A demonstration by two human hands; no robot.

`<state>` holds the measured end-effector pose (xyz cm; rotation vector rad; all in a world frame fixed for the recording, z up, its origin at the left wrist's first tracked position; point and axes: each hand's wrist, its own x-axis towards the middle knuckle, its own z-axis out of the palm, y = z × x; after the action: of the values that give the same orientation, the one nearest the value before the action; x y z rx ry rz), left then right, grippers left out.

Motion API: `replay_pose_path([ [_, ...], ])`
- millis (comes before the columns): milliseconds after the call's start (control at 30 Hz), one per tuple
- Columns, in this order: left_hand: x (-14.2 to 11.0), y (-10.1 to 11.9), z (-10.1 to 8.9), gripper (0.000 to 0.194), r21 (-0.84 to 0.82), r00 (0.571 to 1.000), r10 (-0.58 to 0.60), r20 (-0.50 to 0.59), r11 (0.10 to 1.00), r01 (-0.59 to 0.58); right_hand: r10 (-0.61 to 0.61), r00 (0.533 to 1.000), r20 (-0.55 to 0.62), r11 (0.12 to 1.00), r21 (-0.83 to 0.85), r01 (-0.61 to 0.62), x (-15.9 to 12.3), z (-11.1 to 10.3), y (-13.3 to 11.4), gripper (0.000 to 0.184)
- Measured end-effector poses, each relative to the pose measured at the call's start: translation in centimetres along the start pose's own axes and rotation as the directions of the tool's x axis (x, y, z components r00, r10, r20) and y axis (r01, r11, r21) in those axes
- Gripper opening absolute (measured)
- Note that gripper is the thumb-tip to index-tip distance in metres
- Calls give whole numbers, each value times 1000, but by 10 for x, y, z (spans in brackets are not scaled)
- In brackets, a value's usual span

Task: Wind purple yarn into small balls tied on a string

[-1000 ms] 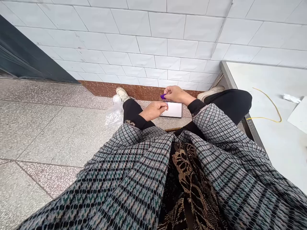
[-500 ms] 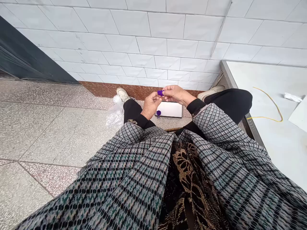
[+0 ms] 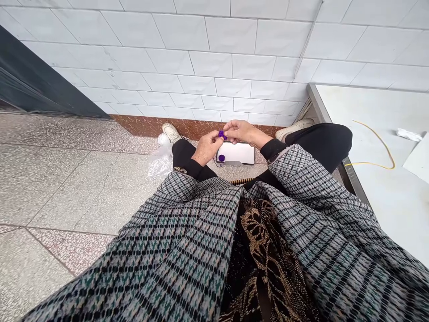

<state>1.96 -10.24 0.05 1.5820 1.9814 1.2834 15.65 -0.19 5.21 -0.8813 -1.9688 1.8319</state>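
Note:
A small purple piece, perhaps knitted or yarn-like (image 3: 221,134), is pinched between both hands in front of my knees. My left hand (image 3: 207,146) grips its near left side between thumb and fingers. From the right, my right hand (image 3: 241,133) holds it with thumb and forefinger, the other fingers curled loosely. Below the hands lies a white rectangular board with a dark edge (image 3: 243,152). On its left part rests a round purple piece (image 3: 221,158), with a thin dark strand beside it. The exact make of the held piece is too small to tell.
A crumpled clear plastic bag (image 3: 160,162) lies on the floor by my left shoe (image 3: 171,133). To the right stands a white table (image 3: 375,134) with a metal edge, bearing a yellow cord (image 3: 390,154) and a white crumpled item (image 3: 409,135). A tiled wall (image 3: 214,67) rises ahead.
Both hands have shifted slightly, the left one a little down and left. The purple piece has turned between the fingers. A grey patch now shows on the board's near edge.

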Motion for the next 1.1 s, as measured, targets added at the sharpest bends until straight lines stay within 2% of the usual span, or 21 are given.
replay_pose_path([
  [100,-2,4,-1,15,41,998,24,56,999,-26,1,998,68,1000,-18,0,3,-3,3,14],
  [267,-1,5,-1,14,73,994,60,92,995,-67,17,998,55,999,-42,-14,3,-1,6,17],
  [333,-1,2,1,14,54,995,58,86,997,-63,0,1000,30,999,-32,1,3,2,5,20],
  [433,-3,-4,8,17,14,997,47,55,999,-48,-24,997,-68,1000,4,24,6,2,2,25],
  [500,-7,-5,13,18,73,992,94,85,992,-101,-25,989,-145,1000,-13,24,9,0,1,26],
  [567,-11,-3,15,18,194,968,178,175,958,-212,-37,983,-180,993,-117,16,11,-4,1,25],
  [633,-11,2,10,19,300,947,234,221,907,-294,-57,987,-153,952,-307,7,10,-6,2,22],
  [700,-7,4,1,22,366,952,257,167,880,-302,-64,996,-69,876,-481,23,7,-6,4,19],
  [767,-1,2,-8,23,375,957,274,93,881,-289,-51,997,52,845,-530,71,2,-5,3,19],
  [833,5,-4,-12,22,329,961,269,64,903,-275,-47,986,162,904,-413,111,-3,-2,1,20],
  [900,6,-12,-8,21,244,974,219,61,943,-227,-60,979,197,978,-182,96,-4,0,-1,19],
  [1000,1,-18,5,21,138,978,153,140,975,-172,-38,993,110,991,132,23,-1,0,-4,16],
  [1100,-6,-10,12,23,123,926,239,293,951,-284,12,999,-39,986,166,-6,6,-1,-1,22],
])
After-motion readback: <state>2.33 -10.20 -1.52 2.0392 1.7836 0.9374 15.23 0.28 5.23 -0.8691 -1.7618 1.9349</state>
